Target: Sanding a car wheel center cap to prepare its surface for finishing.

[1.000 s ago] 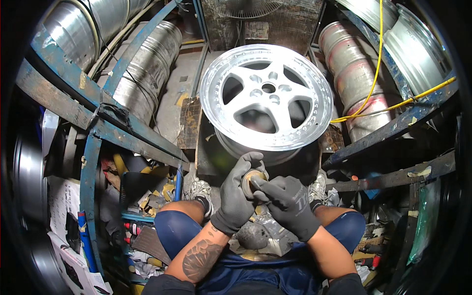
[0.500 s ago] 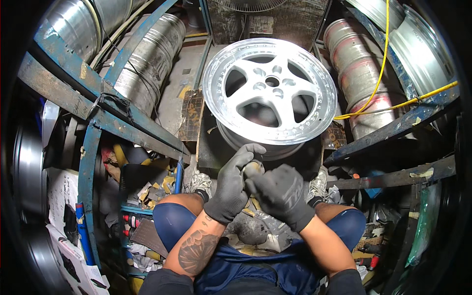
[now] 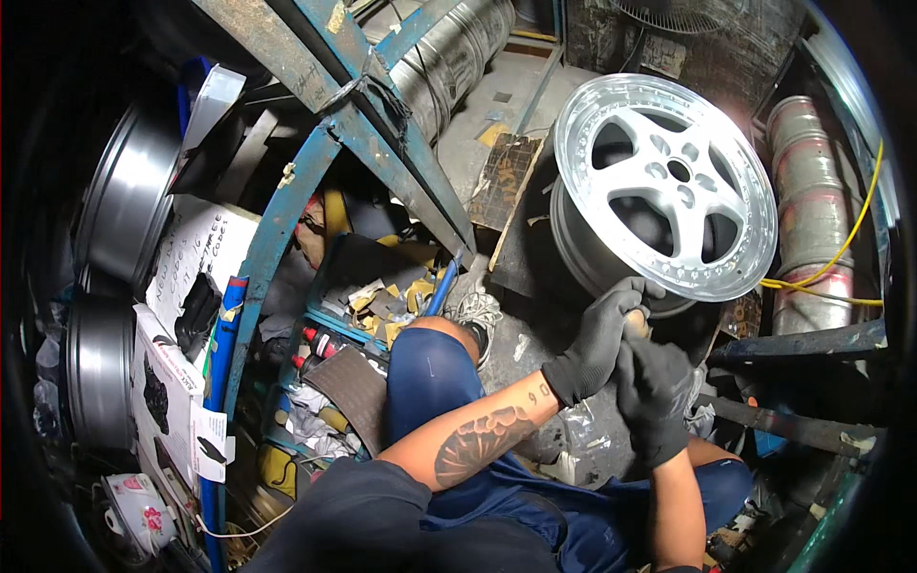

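Observation:
My hands meet just below the near edge of a silver five-spoke alloy wheel, which rests tilted on a dark stand. Both wear dark knit work gloves. The left hand has its fingers curled against a small tan piece, rounded at its end. Closed against the same piece from the other side is my right hand; its fingertips are partly hidden and slightly blurred. What the tan piece is, I cannot make out. Neither hand visibly grips the wheel.
A blue metal frame rises at the left. A teal crate near my knee holds yellow and grey scraps. Wheel barrels and a yellow cable lie at the right. Cardboard boxes stand far left, and a fan is at the back.
The view has swung left, so the wheel and hands now appear further right. My hands stay together at the tan piece, with the right hand's fingers now pointing more upward.

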`<state>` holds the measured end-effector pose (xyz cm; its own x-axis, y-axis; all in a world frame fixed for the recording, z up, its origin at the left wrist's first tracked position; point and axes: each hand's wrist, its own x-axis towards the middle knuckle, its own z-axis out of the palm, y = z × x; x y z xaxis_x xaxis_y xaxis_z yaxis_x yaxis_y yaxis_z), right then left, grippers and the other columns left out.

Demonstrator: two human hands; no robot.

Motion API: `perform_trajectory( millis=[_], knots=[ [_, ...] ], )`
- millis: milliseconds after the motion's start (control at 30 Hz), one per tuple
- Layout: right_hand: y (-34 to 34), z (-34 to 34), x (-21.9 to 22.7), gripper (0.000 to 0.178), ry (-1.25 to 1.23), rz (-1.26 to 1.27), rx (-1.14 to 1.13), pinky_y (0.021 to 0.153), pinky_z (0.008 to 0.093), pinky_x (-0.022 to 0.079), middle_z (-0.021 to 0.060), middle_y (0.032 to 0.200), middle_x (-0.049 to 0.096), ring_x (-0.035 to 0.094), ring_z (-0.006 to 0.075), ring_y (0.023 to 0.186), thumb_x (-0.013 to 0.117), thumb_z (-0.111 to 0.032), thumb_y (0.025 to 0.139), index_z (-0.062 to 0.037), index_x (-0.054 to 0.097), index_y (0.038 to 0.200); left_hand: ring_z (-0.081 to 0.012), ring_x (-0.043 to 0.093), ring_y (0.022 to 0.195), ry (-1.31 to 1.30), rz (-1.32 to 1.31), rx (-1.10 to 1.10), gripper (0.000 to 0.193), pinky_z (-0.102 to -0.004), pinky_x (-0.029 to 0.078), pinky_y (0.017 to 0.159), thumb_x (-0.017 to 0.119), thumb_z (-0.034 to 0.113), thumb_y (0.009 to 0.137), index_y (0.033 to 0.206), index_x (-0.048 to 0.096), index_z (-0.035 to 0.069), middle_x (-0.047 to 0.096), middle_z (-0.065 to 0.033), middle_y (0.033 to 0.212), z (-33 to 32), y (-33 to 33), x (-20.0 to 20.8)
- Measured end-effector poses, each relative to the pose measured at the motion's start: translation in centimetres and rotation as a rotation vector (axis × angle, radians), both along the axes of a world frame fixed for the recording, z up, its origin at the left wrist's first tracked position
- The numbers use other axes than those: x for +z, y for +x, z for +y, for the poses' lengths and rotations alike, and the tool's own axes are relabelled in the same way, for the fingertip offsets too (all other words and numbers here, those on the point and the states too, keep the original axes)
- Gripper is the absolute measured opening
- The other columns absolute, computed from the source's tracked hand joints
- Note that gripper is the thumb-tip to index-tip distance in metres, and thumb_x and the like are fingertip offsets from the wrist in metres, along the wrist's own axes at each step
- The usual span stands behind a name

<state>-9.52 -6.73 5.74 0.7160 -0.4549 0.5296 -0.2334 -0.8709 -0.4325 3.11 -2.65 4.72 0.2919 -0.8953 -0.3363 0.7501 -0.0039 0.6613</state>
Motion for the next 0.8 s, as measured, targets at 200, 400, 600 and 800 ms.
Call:
perform_trajectory(
  millis=[200, 400, 600, 800],
  knots=[
    [0.6, -1.5, -0.1, 0.006, 0.096, -0.010, -0.016, 0.061, 0.0428, 0.046, 0.0114, 0.079, 0.068, 0.062, 0.0335, 0.066, 0.068, -0.011, 0.091, -0.0077, 0.069, 0.096, -0.0082, 0.054, 0.072, 0.036, 0.034, 0.015, 0.030, -0.0223, 0.047, 0.066, 0.041, 0.018, 0.098, 0.119, 0.059, 0.006, 0.055, -0.0003, 0.084, -0.3, 0.5, -0.3],
    [-0.3, -1.7, -1.2, 0.002, 0.189, -0.077, -0.014, 0.063, 0.0429, 0.046, 0.0103, 0.076, 0.066, 0.061, 0.0328, 0.067, 0.069, -0.012, 0.090, -0.0098, 0.069, 0.091, -0.0080, 0.054, 0.071, -0.024, -0.029, 0.112, 0.028, -0.0221, 0.048, 0.067, 0.042, 0.016, 0.099, 0.117, 0.060, 0.005, 0.055, -0.0011, 0.084, -0.5, -0.5, -1.1],
    [-0.5, 1.1, -0.4, 0.007, 0.148, 0.042, -0.001, 0.059, 0.0452, 0.045, 0.0112, 0.071, 0.063, 0.061, 0.0341, 0.063, 0.067, -0.017, 0.091, -0.0111, 0.070, 0.092, -0.0127, 0.059, 0.076, -0.032, 0.044, 0.067, 0.030, -0.0261, 0.052, 0.067, 0.044, 0.021, 0.101, 0.120, 0.059, 0.005, 0.059, -0.0040, 0.088, 0.6, 0.6, -2.1],
    [-0.3, 0.8, 0.0, 0.012, 0.204, 0.103, 0.049, 0.061, 0.0465, 0.048, 0.0115, 0.072, 0.064, 0.063, 0.0322, 0.065, 0.067, -0.018, 0.090, -0.0143, 0.070, 0.100, -0.0180, 0.062, 0.082, -0.069, 0.047, 0.054, 0.029, -0.0297, 0.054, 0.070, 0.044, 0.021, 0.099, 0.118, 0.057, 0.003, 0.057, -0.0056, 0.092, 1.3, 1.6, -0.6]
  ],
)
